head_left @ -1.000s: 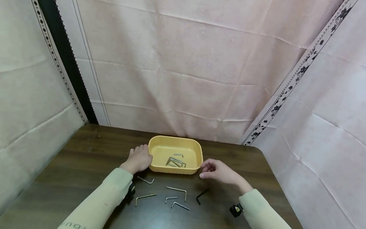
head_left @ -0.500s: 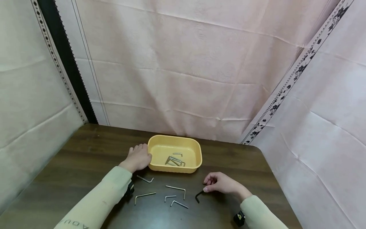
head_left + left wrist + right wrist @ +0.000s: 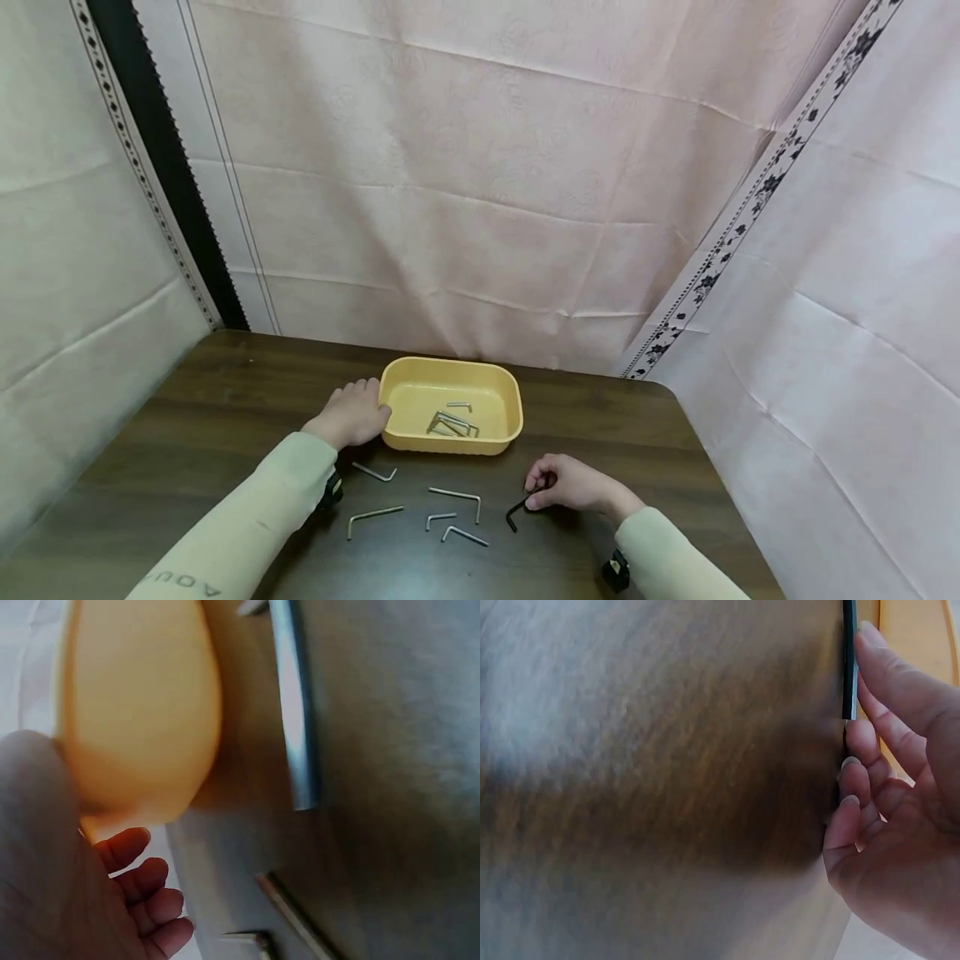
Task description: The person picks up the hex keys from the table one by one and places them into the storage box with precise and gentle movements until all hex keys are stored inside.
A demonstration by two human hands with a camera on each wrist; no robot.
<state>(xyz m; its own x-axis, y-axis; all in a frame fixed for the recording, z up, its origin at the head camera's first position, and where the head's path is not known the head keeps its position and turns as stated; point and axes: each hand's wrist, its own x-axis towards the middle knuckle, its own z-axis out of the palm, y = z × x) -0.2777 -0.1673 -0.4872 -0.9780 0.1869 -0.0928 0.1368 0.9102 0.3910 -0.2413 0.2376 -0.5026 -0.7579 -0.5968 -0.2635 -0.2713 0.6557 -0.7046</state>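
On the table [image 3: 187, 417], the right hand [image 3: 566, 486] has dropped from the tray [image 3: 450, 379], now pinching the black hex key [image 3: 514, 510].

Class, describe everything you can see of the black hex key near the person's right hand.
The black hex key is a thin, dark, L-shaped bar, metal by its look, unlike the silver keys lying to its left. It lies flat on the dark wooden table, in front of the yellow tray and outside it. Its short leg bends toward the near edge; its long leg runs to the right hand, whose fingertips touch or pinch that end. The right wrist view shows a straight black shaft with a squarely cut end.
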